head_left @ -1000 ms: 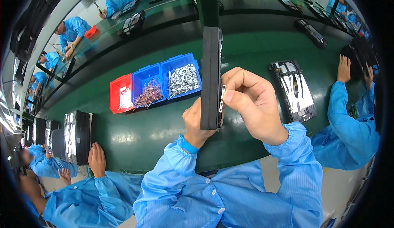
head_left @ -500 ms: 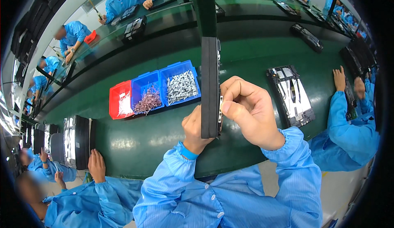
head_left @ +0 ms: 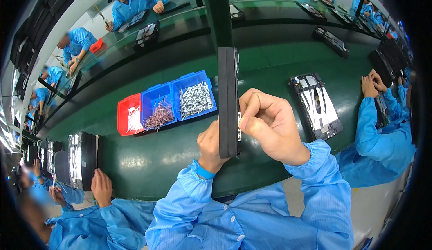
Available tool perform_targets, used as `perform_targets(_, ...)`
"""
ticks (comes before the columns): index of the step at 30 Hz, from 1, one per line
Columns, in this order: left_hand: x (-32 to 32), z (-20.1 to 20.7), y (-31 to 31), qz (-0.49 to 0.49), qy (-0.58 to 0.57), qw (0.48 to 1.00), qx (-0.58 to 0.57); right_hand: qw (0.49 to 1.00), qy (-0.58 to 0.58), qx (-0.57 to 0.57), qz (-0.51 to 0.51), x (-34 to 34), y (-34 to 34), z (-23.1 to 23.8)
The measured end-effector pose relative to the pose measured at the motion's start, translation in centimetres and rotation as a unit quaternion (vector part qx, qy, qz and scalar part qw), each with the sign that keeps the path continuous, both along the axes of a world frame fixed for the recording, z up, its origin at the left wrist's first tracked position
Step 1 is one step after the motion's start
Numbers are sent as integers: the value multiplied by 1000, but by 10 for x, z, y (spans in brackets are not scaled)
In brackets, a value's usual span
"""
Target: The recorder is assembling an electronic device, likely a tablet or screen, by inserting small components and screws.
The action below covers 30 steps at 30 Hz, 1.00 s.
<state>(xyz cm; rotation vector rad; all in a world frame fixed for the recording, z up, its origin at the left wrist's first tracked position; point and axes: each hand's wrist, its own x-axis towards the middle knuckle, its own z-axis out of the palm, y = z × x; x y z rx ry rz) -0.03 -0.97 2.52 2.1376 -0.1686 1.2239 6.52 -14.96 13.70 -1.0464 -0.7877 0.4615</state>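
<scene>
A thick black device assembly (head_left: pixel 228 106) stands on edge in front of me, its narrow side toward my view. Behind its lower part, my left hand (head_left: pixel 209 146) grips it; the fingers are partly hidden by it. On its right face sits a small metal strip with holes (head_left: pixel 239 131). Thumb and forefinger of my right hand (head_left: pixel 272 126) are pinched together against that strip. What lies between these fingertips, if anything, is too small to make out.
A red bin (head_left: pixel 121 117) of white pieces, a blue bin (head_left: pixel 145 101) of reddish-brown pieces and another blue bin (head_left: pixel 177 92) of silvery pieces stand left on the green bench (head_left: pixel 148 169). An opened device (head_left: pixel 317 106) lies right. Co-workers sit on both sides; device stacks (head_left: pixel 83 160) stand far left.
The assembly and my hands sit slightly lower and farther left in view. My right fingertips stay at the strip, which shows more now. A co-worker on the right has brought both hands together.
</scene>
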Motion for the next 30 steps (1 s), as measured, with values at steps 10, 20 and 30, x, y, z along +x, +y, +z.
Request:
perform_targets(10,-4,-4,0,34,27,999,27,1000,12,-15,7,3,-3,3)
perform_targets(20,3,-2,1,36,-14,996,81,996,77,-39,-7,3,-1,7)
perform_targets(30,5,5,-4,43,-17,996,81,995,100,-19,0,4,1,4)
